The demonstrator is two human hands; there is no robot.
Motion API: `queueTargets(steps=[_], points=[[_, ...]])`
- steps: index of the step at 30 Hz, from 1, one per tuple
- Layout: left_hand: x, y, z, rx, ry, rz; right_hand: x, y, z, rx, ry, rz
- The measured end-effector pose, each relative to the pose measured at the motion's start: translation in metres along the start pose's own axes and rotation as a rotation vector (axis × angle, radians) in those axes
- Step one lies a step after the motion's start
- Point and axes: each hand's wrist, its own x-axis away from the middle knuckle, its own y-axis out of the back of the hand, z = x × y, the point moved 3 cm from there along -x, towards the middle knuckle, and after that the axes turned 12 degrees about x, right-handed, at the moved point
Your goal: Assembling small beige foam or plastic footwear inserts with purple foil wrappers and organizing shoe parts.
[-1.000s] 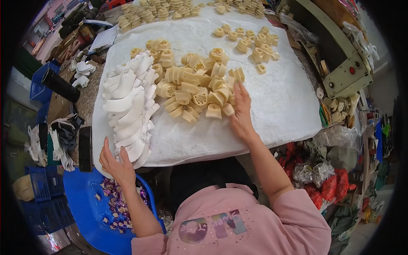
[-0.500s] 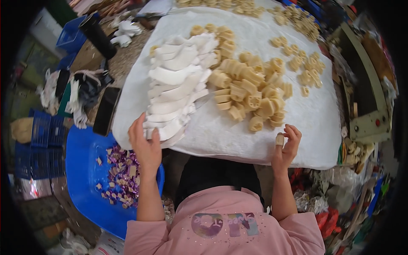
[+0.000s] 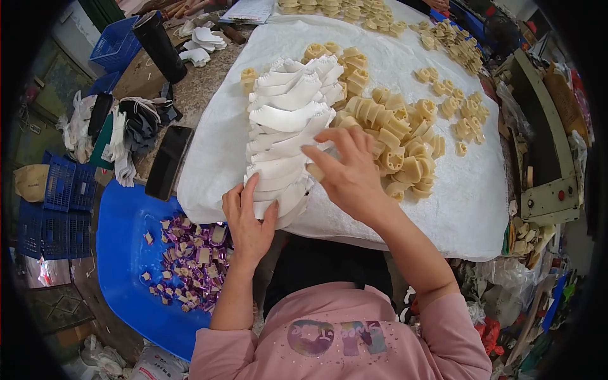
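Both hands (image 3: pixel 354 180) now by white pieces (image 3: pixel 278 118)

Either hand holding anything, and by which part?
Left hand touches the near end of white, curved, stacked pieces; any grip, or by right hand, is unclear.

Pink, short-sleeved, stud-flecked shirt (image 3: pixel 345 361)

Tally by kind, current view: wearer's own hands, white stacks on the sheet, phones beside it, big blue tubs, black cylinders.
Left hand and right hand: 2
White stack: 1
Phone: 1
Blue tub: 1
Black cylinder: 1
Total: 6
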Motion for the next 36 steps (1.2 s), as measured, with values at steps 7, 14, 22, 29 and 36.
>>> queueTargets(steps=[7, 14, 22, 29, 36], points=[[-0.009, 0.011, -0.015, -0.094, 0.055, -0.030, -0.024, -0.036, 0.017, 0.068, 0.061, 0.000], [-0.042, 0.010, -0.033, -0.055, -0.164, 0.071, -0.013, -0.031, 0.011, -0.011, 0.078, -0.020], [-0.064, -0.004, -0.034, -0.312, -0.124, 0.298, 0.022, -0.004, -0.030, -0.444, -0.082, -0.079], [-0.059, 0.002, -0.062, -0.184, -0.264, 0.240, 0.069, 0.059, -0.047, -0.929, -0.516, -0.251], [0.008, -0.063, -0.103, 0.653, -0.314, 0.485, 0.083, 0.062, -0.009, -0.908, -0.311, 0.079]])
